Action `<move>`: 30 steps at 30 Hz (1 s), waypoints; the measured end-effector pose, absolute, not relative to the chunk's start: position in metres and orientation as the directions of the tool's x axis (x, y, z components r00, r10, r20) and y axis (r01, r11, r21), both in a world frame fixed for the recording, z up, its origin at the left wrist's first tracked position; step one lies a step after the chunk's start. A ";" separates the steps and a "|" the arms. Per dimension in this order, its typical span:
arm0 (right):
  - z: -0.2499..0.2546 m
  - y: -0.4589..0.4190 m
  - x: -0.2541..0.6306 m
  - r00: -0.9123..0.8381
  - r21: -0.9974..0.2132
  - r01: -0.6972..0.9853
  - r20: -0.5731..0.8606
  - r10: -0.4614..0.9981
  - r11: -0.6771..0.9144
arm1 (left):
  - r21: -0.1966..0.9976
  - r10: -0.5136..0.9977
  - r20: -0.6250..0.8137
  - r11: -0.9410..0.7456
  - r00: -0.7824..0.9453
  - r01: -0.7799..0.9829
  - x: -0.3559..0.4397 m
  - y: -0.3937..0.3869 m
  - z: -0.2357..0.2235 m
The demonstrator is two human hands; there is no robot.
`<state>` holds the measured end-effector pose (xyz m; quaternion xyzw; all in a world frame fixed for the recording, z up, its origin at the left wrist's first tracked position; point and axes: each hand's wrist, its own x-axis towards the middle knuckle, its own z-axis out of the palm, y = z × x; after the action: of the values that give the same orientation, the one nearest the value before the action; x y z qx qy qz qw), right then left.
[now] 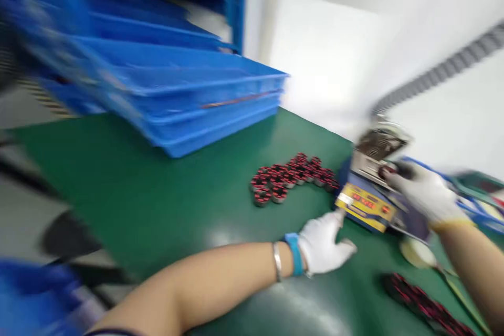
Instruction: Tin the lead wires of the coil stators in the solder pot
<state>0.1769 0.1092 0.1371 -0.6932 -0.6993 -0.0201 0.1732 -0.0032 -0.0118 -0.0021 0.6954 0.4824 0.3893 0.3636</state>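
your right hand (427, 194) pinches a small dark red ring (385, 171) between thumb and fingers, right at the machine (368, 165). your left hand (325, 244) holds nothing, thumb spread well away from the fingers, one fingertip by the yellow panel (365, 207); blur means you can't tell if it touches. the cluster of red-and-black rings (279, 178) lies beyond your left hand on the green table (189, 210).

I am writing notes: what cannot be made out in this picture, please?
Red digits on the yellow panel: head view, motion blur.
Small part at the right hand: head view, blurred, partly covered by it.
Lower-right red-black row: head view, blurred, cut off by bottom edge.
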 end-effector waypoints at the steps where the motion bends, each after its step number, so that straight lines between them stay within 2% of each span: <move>1: 0.143 0.110 0.183 0.035 -0.191 0.981 0.248 0.968 0.013 | 0.881 0.954 0.193 -0.272 0.230 0.386 -0.002 -0.011 -0.006; 4: 0.142 0.132 0.191 0.055 -0.198 0.980 0.356 0.933 0.018 | 0.883 0.949 0.178 -0.270 0.259 0.383 0.002 -0.001 -0.019; 10: 0.121 0.164 0.194 0.106 -0.238 0.971 0.390 0.915 -0.011 | 0.870 0.946 0.155 -0.267 0.284 0.414 0.005 0.001 -0.023; 20: 0.113 0.171 0.186 -0.078 0.029 0.997 0.357 0.931 0.072 | 0.871 0.947 0.133 -0.253 0.293 0.422 0.006 0.003 -0.021; 26: 0.116 0.167 0.182 -0.068 0.046 0.997 0.341 0.938 0.056 | 0.870 0.945 0.129 -0.252 0.299 0.424 0.006 0.001 -0.019; 30: 0.122 0.167 0.185 -0.063 0.012 0.998 0.357 0.932 0.063 | 0.867 0.945 0.136 -0.258 0.297 0.426 0.005 0.000 -0.018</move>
<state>0.1846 0.1666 0.1223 -0.6722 -0.7178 -0.1285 0.1285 0.0047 0.0005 -0.0179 0.7133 0.4805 0.3470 0.3740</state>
